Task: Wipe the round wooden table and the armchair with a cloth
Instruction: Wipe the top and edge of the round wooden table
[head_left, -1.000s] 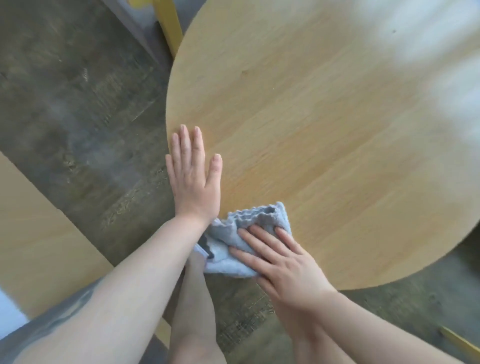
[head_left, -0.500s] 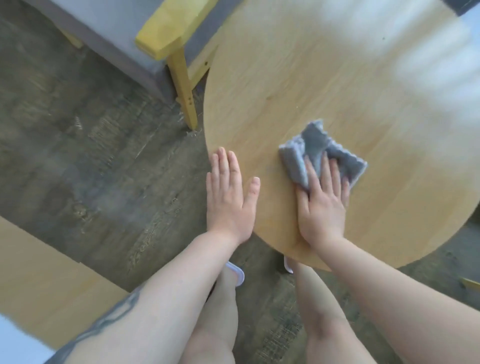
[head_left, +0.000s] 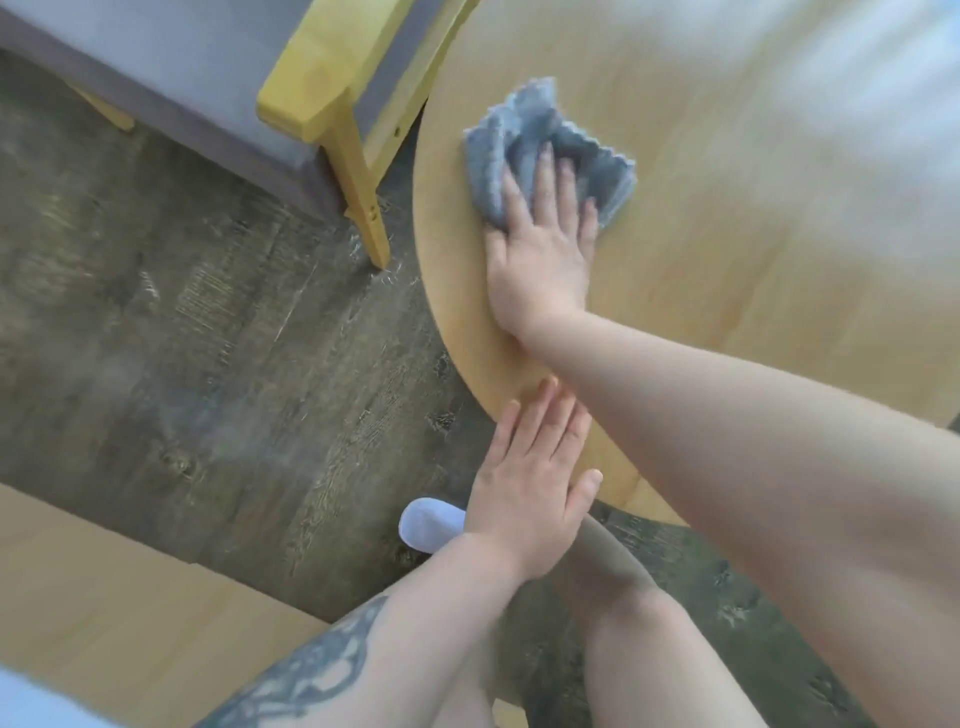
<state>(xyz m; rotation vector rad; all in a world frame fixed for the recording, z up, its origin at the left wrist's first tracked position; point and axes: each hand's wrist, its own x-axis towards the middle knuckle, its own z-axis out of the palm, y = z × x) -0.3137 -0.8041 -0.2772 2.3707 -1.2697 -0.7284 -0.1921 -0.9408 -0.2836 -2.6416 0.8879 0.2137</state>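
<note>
Nearest, the left hand (head_left: 524, 499) lies flat, fingers straight, on the near edge of the round table (head_left: 753, 234). Further in, the right hand (head_left: 540, 270), fingers straight and spread, presses the crumpled blue-grey cloth (head_left: 519, 135) onto the tabletop close to its left rim. Beyond, the armchair (head_left: 311, 88), with a yellow wooden arm and grey cushion, stands just beside the table.

Smooth wooden table (head_left: 727, 218) — fuzzy cloth (head_left: 498, 150)

One round wooden bench (head_left: 753, 218) is showing, one blue cloth (head_left: 498, 140), one armchair (head_left: 311, 88) at eleven o'clock, one white slipper (head_left: 426, 522), and two hands are reaching in: left hand (head_left: 524, 488), right hand (head_left: 540, 254).
</note>
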